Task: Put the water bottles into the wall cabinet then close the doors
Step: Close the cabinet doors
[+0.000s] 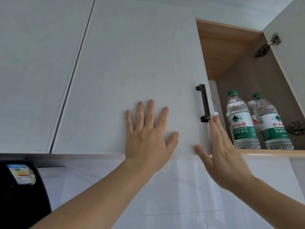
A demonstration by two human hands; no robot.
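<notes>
2 clear water bottles with green caps and green-and-white labels stand upright on the bottom shelf (267, 152) of the wall cabinet, in its open right half: the nearer bottle (241, 120) to the left, the second bottle (271, 123) just beside it on the right. Part of a further bottle shows in the gap between them, too hidden to describe. The left door (132, 76) lies across the cabinet front, its black bar handle (204, 103) running vertically near its right edge. The right door (290, 52) is swung wide open, with a metal hinge (268, 45) visible at its inner edge.

The left hand (148, 138) rests flat on the left door, palm to the panel, fingers spread apart and holding nothing. The right hand (221, 154) is raised edge-on at the door's right edge just below the handle, fingers straight and held together, thumb out, gripping nothing. A black appliance (21, 195) with a sticker sits at lower left, below a neighbouring cabinet door (36, 63).
</notes>
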